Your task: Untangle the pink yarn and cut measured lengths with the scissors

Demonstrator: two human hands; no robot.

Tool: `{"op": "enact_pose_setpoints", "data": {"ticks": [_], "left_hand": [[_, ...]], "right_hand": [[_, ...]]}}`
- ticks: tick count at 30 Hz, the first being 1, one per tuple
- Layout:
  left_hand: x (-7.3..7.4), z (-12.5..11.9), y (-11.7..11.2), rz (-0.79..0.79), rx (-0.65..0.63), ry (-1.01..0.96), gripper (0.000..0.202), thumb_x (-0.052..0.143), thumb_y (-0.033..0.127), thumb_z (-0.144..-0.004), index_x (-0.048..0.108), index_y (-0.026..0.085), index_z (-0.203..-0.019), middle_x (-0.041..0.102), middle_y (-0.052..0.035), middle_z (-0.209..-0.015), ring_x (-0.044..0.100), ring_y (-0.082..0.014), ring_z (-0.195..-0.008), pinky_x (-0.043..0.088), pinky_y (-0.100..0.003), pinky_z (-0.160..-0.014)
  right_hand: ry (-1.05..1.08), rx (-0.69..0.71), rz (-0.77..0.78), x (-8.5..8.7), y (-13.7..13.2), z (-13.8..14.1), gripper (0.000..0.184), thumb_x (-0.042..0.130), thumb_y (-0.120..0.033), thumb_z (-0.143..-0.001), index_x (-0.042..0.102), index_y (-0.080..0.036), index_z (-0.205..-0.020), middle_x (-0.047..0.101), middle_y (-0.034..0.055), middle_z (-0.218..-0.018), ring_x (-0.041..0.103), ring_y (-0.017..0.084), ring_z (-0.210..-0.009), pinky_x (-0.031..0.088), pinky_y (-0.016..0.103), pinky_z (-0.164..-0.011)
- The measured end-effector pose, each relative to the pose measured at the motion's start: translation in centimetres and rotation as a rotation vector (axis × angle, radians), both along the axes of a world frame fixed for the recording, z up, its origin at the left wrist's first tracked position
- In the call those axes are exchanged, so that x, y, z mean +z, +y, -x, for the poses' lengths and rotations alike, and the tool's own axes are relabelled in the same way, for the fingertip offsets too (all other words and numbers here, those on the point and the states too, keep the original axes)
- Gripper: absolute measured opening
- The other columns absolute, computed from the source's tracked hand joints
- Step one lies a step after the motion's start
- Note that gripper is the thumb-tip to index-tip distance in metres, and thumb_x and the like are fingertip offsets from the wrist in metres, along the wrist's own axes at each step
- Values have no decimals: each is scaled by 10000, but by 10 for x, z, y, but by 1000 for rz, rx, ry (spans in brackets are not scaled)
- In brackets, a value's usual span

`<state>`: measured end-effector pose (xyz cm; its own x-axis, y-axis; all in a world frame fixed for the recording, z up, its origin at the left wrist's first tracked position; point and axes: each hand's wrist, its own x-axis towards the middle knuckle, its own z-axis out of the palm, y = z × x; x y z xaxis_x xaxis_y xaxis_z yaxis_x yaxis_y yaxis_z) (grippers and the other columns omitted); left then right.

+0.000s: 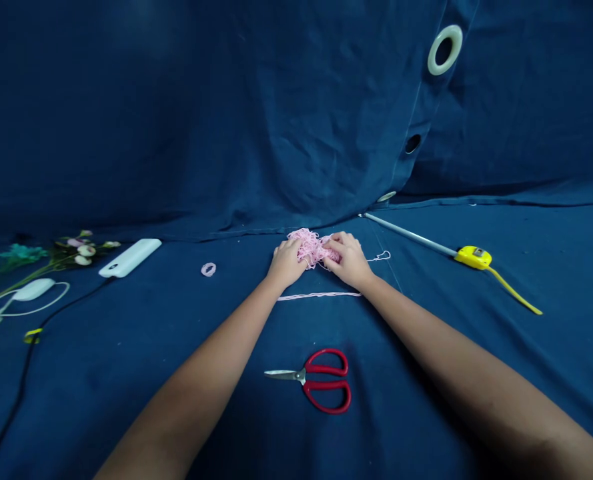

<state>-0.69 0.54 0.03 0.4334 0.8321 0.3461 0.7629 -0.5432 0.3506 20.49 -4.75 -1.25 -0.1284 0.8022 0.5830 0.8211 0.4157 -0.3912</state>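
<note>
A tangle of pink yarn (310, 245) lies on the blue cloth (426, 373) ahead of me. My left hand (286, 262) grips its left side with curled fingers. My right hand (347, 260) pinches its right side, fingers bent into the strands. A straight pink strand (319, 295) runs across the cloth between my wrists, and a thin loop of yarn (383, 256) trails off to the right.
Red-handled scissors (321, 381) lie shut near me. A yellow tape measure (473, 257) with a drawn-out blade sits right. A small yarn ring (209, 269), white power bank (130, 257), artificial flowers (71, 250), white cable (31, 293) and black cord (21, 380) lie left. A blue curtain with eyelets (445, 50) hangs behind.
</note>
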Motion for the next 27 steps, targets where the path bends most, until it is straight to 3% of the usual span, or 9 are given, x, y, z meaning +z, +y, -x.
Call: {"op": "enact_pose_setpoints", "data": {"ticks": [3,8,10,16,22,27], "left_hand": [[0,0,0,-8,-133,-51,248,622,187,-890,696,246,-1119,709,-90,-1239,642,-313,-1147,509,-420,-979],[2,-1,-4,13,-238,-85,164,600,83,-823,622,230,-892,686,-51,-992,644,-254,-979,514,-345,-858],[2,-1,-4,25,-240,-105,169,620,89,-815,602,227,-912,674,-47,-1007,645,-246,-970,515,-337,-848],[2,0,-4,7,-284,-174,262,648,86,-802,620,228,-1021,687,-47,-1152,658,-250,-1098,502,-339,-958],[3,-2,-5,-64,-153,-16,248,595,173,-939,641,243,-1173,702,-73,-1230,639,-300,-1177,463,-425,-983],[-2,-2,-2,-104,-65,-55,205,535,215,-1005,655,265,-1164,719,-70,-1196,643,-297,-1139,445,-456,-992]], "right_hand": [[54,-106,-14,-1,1,-1,304,575,-357,-993,766,-258,-1208,634,111,-1135,561,309,-1094,444,465,-1000],[-18,144,91,-10,8,-3,551,633,-273,-918,610,-217,-1465,665,112,-1266,576,298,-1188,438,448,-1090],[-54,118,124,-12,10,-3,592,659,-276,-897,597,-218,-1483,648,122,-1299,567,307,-1218,431,461,-1101],[-151,39,152,-10,8,-1,358,665,-316,-935,699,-224,-1280,687,119,-1205,578,324,-1149,421,474,-1032],[-43,-184,102,-4,3,1,218,564,-269,-988,662,-215,-1175,729,119,-1132,588,332,-1104,377,455,-960],[45,-357,95,-4,5,-3,161,515,-253,-985,620,-203,-1097,705,124,-1102,574,319,-1053,365,429,-926]]}}
